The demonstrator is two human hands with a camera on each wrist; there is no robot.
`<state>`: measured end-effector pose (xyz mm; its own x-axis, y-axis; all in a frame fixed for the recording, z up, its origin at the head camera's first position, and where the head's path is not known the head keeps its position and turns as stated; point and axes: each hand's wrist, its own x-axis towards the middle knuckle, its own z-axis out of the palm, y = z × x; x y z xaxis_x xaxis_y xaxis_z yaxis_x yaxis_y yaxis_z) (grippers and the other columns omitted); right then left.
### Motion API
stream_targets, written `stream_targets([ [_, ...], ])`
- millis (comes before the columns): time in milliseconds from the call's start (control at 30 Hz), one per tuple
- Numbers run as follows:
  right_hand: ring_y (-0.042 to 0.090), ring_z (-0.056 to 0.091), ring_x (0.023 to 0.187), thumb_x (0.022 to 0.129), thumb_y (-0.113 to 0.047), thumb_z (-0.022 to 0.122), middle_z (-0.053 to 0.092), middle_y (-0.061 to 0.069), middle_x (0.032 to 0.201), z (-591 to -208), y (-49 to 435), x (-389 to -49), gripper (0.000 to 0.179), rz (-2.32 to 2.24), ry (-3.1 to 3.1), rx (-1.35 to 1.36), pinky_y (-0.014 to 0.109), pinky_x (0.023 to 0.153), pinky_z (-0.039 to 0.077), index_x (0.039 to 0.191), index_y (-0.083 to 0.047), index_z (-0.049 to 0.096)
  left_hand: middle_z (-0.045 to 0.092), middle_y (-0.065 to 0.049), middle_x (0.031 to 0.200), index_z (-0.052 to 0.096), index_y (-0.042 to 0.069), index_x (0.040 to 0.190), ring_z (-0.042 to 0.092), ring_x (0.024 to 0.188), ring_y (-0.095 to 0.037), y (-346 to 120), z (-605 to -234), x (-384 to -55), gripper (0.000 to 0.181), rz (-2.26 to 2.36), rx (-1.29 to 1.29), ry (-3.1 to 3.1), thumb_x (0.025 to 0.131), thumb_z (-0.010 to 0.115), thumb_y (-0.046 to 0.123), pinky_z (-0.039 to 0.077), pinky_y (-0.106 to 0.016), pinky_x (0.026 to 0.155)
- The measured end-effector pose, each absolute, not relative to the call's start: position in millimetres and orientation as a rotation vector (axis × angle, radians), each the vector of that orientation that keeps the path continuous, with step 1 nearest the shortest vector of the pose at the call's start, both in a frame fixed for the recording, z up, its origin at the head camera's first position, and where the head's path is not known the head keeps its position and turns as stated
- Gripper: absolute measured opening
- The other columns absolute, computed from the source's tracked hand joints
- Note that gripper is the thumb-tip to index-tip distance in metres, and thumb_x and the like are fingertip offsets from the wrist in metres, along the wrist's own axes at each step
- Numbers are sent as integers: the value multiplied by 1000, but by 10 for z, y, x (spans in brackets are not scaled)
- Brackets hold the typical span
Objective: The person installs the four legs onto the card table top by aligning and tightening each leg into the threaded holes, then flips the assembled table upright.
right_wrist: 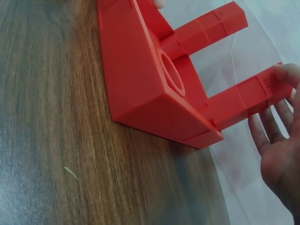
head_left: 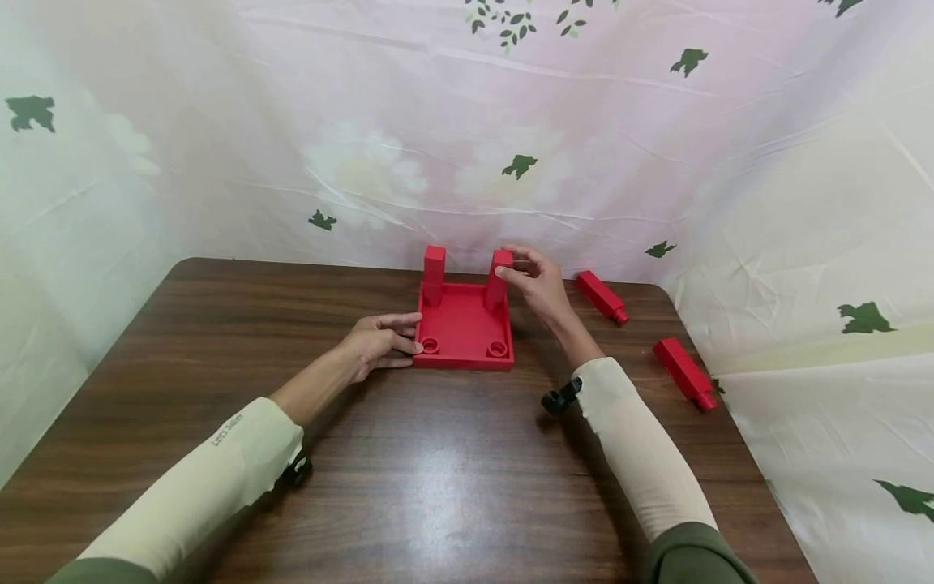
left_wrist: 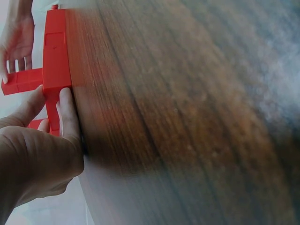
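Note:
A red square base (head_left: 463,324) with raised edges lies on the table. Two red legs stand upright at its far corners, the left leg (head_left: 434,272) and the right leg (head_left: 498,288). Round sockets show at the near corners, one at left (head_left: 429,346) and one at right (head_left: 498,349). My left hand (head_left: 374,345) holds the base by its left edge, thumb at the near corner. My right hand (head_left: 541,285) grips the upper part of the right leg, thumb on the near side. In the right wrist view, that leg (right_wrist: 248,96) meets the base's corner.
Two loose red legs lie on the brown wooden table (head_left: 438,454) to the right: one near the back (head_left: 600,296), the other by the right edge (head_left: 684,371), each with a narrow round end. A patterned cloth (head_left: 438,146) hangs close behind the table and along its sides.

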<state>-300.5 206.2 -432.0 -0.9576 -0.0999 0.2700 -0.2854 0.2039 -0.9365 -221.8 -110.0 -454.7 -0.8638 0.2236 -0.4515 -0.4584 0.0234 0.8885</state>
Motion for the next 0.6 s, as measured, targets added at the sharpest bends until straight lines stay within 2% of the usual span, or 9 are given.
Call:
stream_targets([
  [433, 16, 68, 116, 106, -16, 79, 73, 22, 137, -4342, 2054, -2982, 49, 1716, -2380, 442, 14, 98, 59, 152, -5, 66, 65, -19, 155, 62, 17, 164, 81, 97, -14, -1094, -4563, -2227, 80, 1901, -230, 1831, 92, 85, -8, 71, -39, 95],
  [600, 17, 67, 113, 106, -12, 79, 72, 27, 136, -4290, 2013, -2937, 47, 1744, -2372, 415, 22, 101, 60, 150, 0, 66, 65, -19, 156, 62, 17, 164, 80, 97, -13, -1093, -4566, -2222, 80, 1901, -230, 1834, 92, 85, -8, 71, -39, 96],
])
